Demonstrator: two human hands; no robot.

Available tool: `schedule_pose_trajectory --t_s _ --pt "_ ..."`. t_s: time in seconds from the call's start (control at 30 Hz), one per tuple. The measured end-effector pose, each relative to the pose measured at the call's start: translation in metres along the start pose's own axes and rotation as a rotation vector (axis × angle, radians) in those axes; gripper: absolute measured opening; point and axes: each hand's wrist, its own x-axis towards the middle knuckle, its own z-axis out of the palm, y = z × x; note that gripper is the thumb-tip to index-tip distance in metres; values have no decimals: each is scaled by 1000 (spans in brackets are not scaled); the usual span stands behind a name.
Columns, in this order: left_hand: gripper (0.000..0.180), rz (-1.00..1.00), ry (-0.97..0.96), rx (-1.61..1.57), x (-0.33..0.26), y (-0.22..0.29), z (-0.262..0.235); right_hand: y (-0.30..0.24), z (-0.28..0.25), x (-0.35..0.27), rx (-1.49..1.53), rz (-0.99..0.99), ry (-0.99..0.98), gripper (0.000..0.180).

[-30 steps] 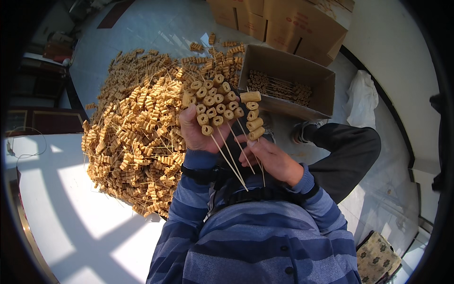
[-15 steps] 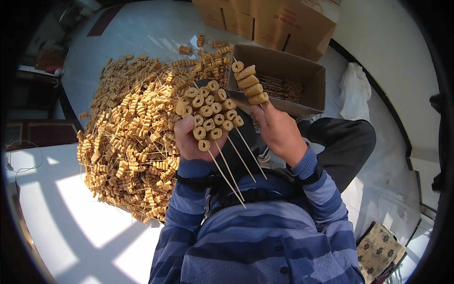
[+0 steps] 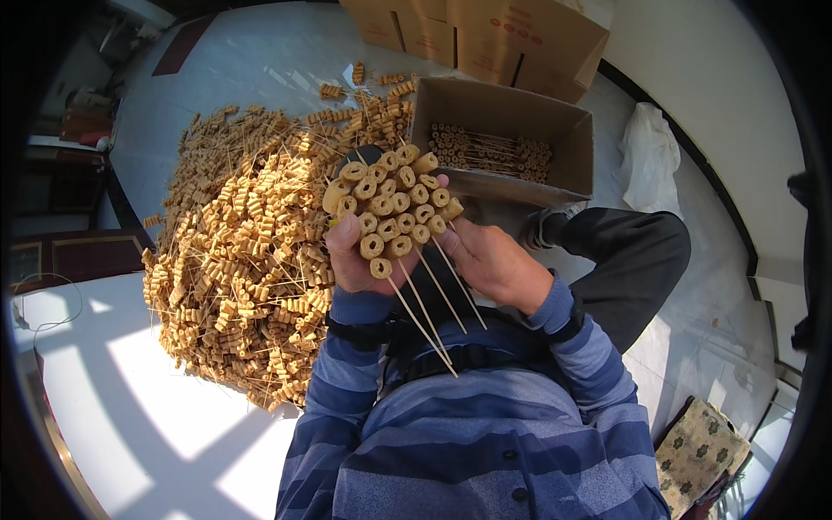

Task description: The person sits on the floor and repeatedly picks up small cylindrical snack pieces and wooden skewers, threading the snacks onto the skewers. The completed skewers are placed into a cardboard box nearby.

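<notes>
A bundle of skewers threaded with brown ring-shaped rolls, which look like fried tofu or gluten, rests in my left hand. Its thumb presses the near left side of the bundle. Several thin bare sticks poke out toward my lap. At the bundle's right side, my right hand is closed, its thumb and fingers against the outer rolls; the skewer it grips is partly hidden among the others. Left of my hands lies a large heap of similar skewers.
An open cardboard box beyond my right hand holds rows of skewers. Larger cartons stand behind it. A white plastic bag is at the right, and a patterned cushion lies lower right. My bent leg is beside the box.
My right hand has come down and left with its skewer, from in front of the box to the bundle's right side. The left hand keeps its hold, nearly in place.
</notes>
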Motion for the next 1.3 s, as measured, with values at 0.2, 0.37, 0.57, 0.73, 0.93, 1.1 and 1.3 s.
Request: schedule_pose_trajectory --t_s 0.2,0.37,0.57,0.73,0.93,1.1,1.3 --pt "94 -59 -56 29 2 0 -2 1 7 -4 -69 26 -21 35" --pt "93 -75 -6 6 -2 0 -3 1 -11 -8 -44 7 -199 40" --pt "91 -12 20 211 3 5 3 -21 -41 -13 -282 -248 263 72" --pt "91 -99 -66 153 -1 -4 18 -50 -10 -7 -309 -525 326 103" --pt "86 -48 -34 412 -7 -2 11 -41 17 8 -340 -548 442 90" --pt "89 -48 1 299 -5 -13 10 -28 26 11 -276 -568 536 75" --pt "84 -31 14 195 -3 -16 7 -21 26 11 -249 -567 535 66"
